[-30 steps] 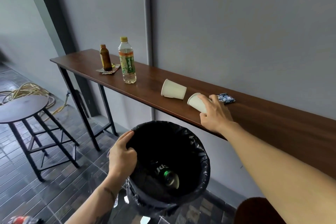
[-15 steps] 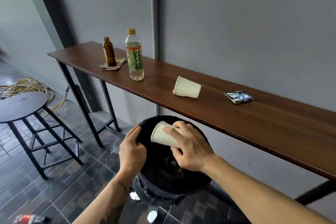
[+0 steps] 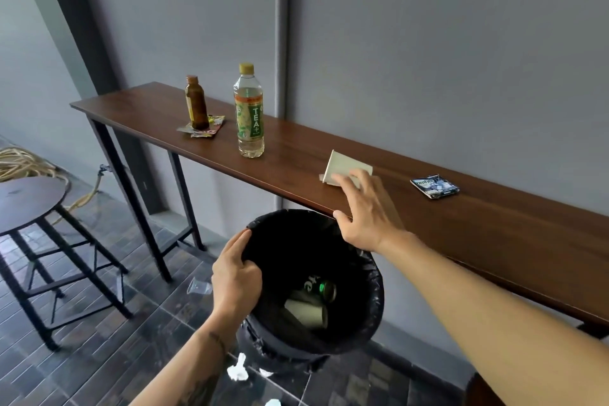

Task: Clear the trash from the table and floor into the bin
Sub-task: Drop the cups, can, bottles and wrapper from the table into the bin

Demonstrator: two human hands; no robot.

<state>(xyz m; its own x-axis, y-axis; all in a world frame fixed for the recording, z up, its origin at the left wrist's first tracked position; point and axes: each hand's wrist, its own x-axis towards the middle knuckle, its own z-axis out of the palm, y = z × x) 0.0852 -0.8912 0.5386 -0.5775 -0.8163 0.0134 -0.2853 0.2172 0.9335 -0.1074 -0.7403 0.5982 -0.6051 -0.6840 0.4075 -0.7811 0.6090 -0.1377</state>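
Two bare forearms, sleeveless; dark tattoo marks on left forearm (image 3: 211,349)

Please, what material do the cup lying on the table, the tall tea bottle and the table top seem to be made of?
Cup: likely paper, matte off-white with thin walls. Tea bottle: clear plastic, apparently, see-through and glossy, with a printed label. Table top: wood or wood-look laminate, brown grain with a soft sheen.

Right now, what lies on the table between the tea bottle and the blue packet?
In the head view, only the tipped paper cup, with the right hand reaching onto it.
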